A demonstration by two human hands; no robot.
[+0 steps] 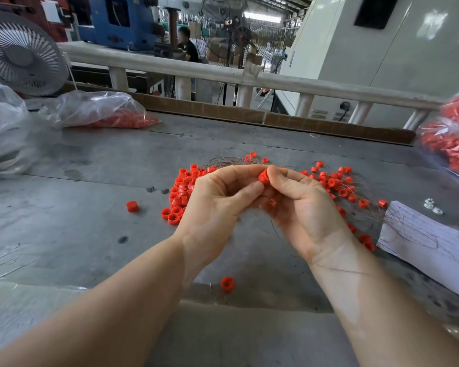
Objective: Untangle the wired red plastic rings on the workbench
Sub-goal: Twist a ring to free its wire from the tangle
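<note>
Above the grey workbench (90, 160), my left hand (217, 200) and my right hand (302, 205) meet and both pinch one red plastic ring (263, 177) between fingertips. A second small ring (272, 202) shows inside my right palm. A heap of loose red rings (182, 193) lies just left of my left hand. To the right, several red rings strung on thin dark wire (339, 182) spread in a tangle behind my right hand. Single rings lie at the left (132, 206) and near the front (227, 283).
A clear bag of red rings (112, 112) lies at the back left, another bag (453, 144) at the right edge. A white paper sheet (429, 242) with wire strands lies at right, white nuts (432, 206) beside it. A fan (21, 54) stands far left.
</note>
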